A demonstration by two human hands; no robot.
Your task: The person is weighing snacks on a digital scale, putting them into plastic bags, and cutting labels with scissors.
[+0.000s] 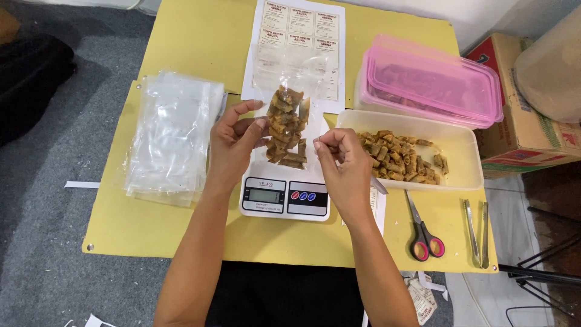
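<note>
Snack bag (287, 124) pinched by left hand (233, 142) over scale (285, 195); right hand (342, 163) curled, w/ tub (463, 154) of snacks beside.

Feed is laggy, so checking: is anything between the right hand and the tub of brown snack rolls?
Nothing visible: the right hand hovers just left of the tub, beside the snack bag on the scale.
</note>
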